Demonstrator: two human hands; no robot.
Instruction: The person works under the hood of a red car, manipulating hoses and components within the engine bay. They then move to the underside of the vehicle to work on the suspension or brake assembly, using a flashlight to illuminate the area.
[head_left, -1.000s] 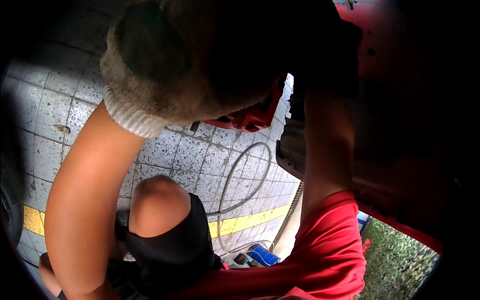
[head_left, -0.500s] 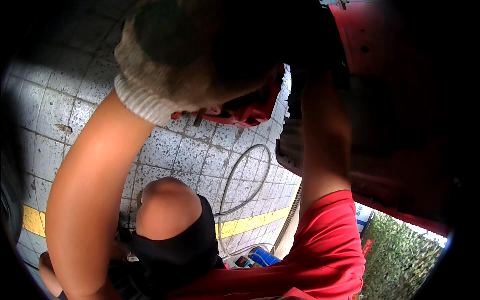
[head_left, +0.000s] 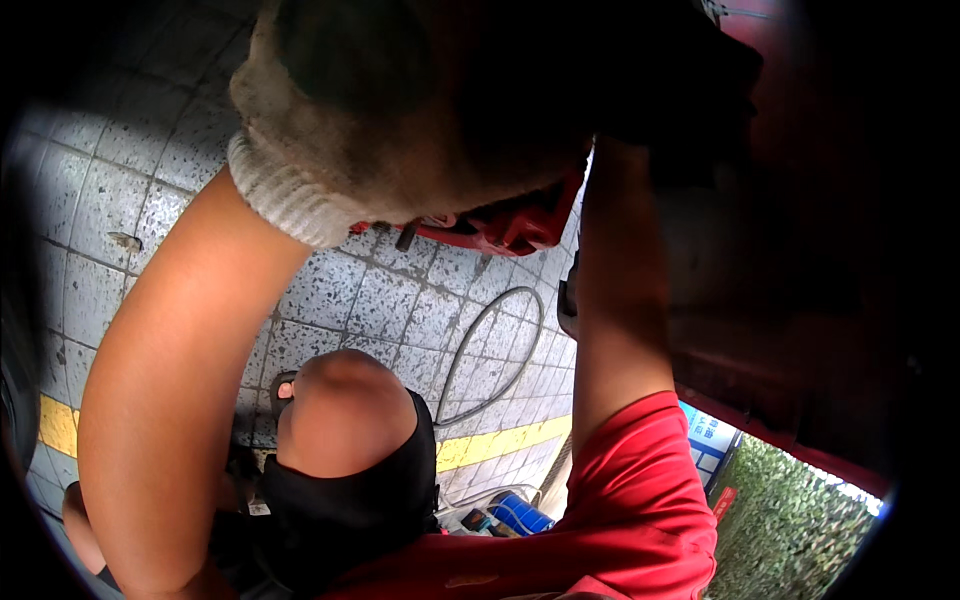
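My left hand [head_left: 330, 140], in a soiled off-white knit glove with a ribbed cuff and a dark green patch, is raised close to the camera at the top. Its fingers are lost in black shadow. Up from the lower right, past a red sleeve, stretches my right forearm; my right hand [head_left: 690, 105] shows only as a dark shape beside a red panel, apparently vehicle bodywork [head_left: 790, 450]. Whether either hand holds anything is hidden. Below the left glove, a shiny red object [head_left: 520, 232] is partly visible, its kind unclear.
A grey hose [head_left: 455, 370] loops over the speckled tile floor [head_left: 320, 290], which bears a yellow stripe [head_left: 505, 443]. My bent knee [head_left: 350, 415] is below. A blue cylindrical container [head_left: 520, 513] stands near my side. Greenery [head_left: 790, 520] and a blue-and-white sign [head_left: 707, 437] lie beyond.
My right forearm has shifted left in the picture, and the dark right hand now reaches farther right across the panel. The left glove has barely moved. The view has shifted slightly.
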